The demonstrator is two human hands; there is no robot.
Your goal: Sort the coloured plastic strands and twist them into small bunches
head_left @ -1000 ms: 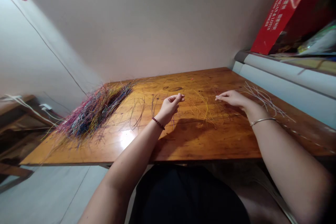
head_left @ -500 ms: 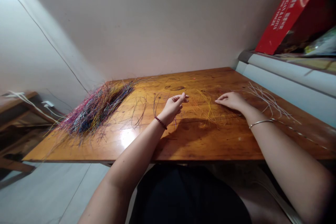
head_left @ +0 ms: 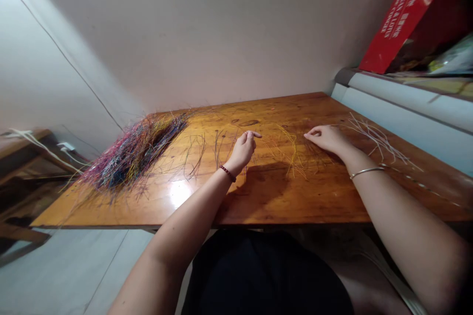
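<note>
My left hand (head_left: 244, 151) is over the middle of the table, fingers curled, thumb and forefinger close together and pointing right. Anything in that grasp is too thin to make out. To its right, my right hand (head_left: 327, 138) is low over the wood with its fingertips pinched together; what they hold, if anything, cannot be seen. Yellow wires (head_left: 294, 150) lie between the hands. Several dark wires (head_left: 195, 155) are spread to the left of my left hand. White wires (head_left: 380, 140) rest beyond my right hand.
A big tangled heap of multicoloured wires (head_left: 129, 157) covers the left end of the wooden table (head_left: 295, 206). A red box (head_left: 402, 19) stands on a pale ledge (head_left: 414, 118) at the right. White cables (head_left: 37, 140) hang by a stool at far left.
My left hand has turned slightly and shifted a little left, with its forefinger now straighter. My right hand has hardly moved and stays pinched.
</note>
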